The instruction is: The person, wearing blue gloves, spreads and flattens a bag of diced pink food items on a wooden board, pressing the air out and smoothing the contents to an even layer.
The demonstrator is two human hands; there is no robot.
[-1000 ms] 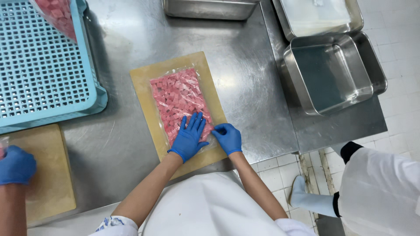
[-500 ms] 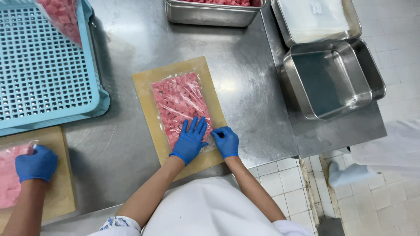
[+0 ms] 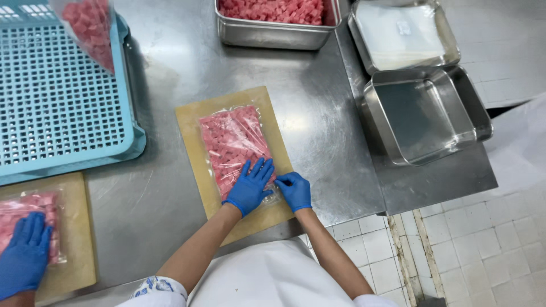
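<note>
Clear bag of pink diced meat (image 3: 233, 146): we find it lying flat on a tan cutting board (image 3: 193, 125) near the front edge of the steel table (image 3: 165, 68), at the centre of the scene.

Going left to right, we list:
- Another person's blue-gloved hand (image 3: 24, 254), near left, spread flat on a second bag of pink cubes (image 3: 23, 211), which lies on a second tan board (image 3: 77, 250).
- Pale blue perforated crate (image 3: 57, 108), far left, with a third filled bag (image 3: 91, 28) standing over its far part.
- Our left hand (image 3: 250, 186), blue-gloved, fingers spread, pressing flat on the near end of the central bag.
- Our right hand (image 3: 294, 190), blue-gloved, fingers curled, pinching the bag's near right corner.
- Steel pan of pink cubes (image 3: 273, 35), far centre.
- Shallow steel tray holding clear sheets (image 3: 398, 34), far right.
- Deep steel pan (image 3: 424, 113), right, just near the tray.

Nothing lies between our hands and the bag.
</note>
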